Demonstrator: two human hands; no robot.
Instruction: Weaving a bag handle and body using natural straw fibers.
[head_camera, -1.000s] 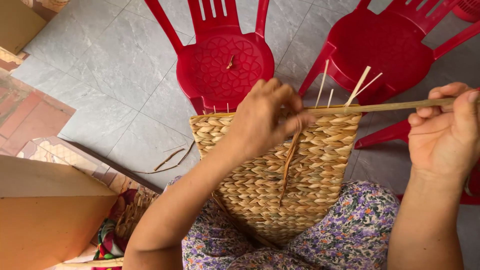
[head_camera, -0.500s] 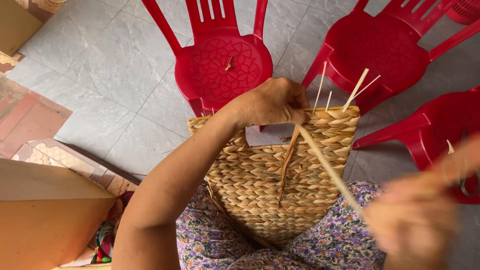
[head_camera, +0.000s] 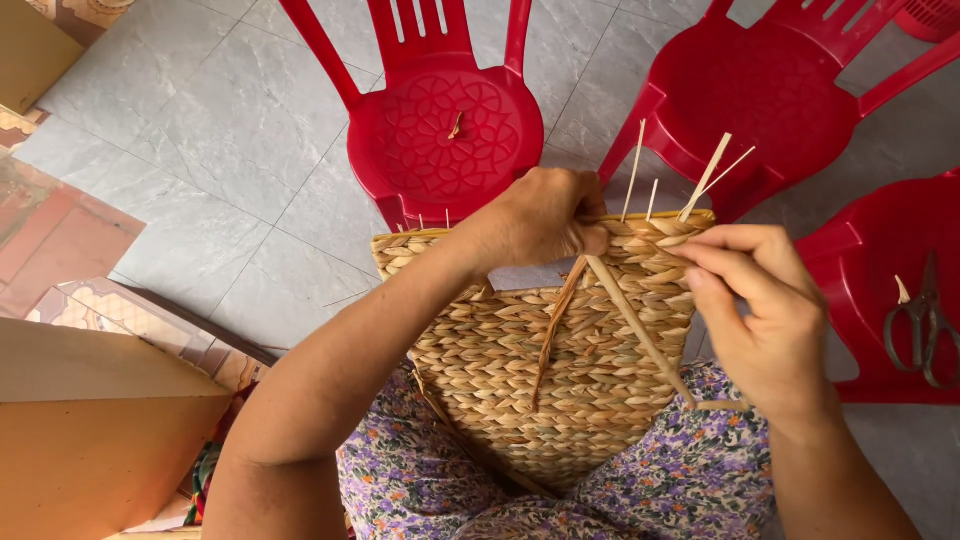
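The basket (head_camera: 560, 370) rim is gripped by the left hand (head_camera: 540, 215); a strand (head_camera: 640, 330), swung out earlier, is now pinched at the rim by the right hand (head_camera: 760, 310).

The left hand (head_camera: 540, 215) hides its fingertips behind the basket (head_camera: 560, 350) rim; scissors (head_camera: 925, 320) cut off.

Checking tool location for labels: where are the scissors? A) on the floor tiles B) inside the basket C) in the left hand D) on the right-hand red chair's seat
D: the scissors lie on the seat of the red chair at the right edge, apart from both hands; the left hand grips the basket rim, and the right hand pinches a strand there.
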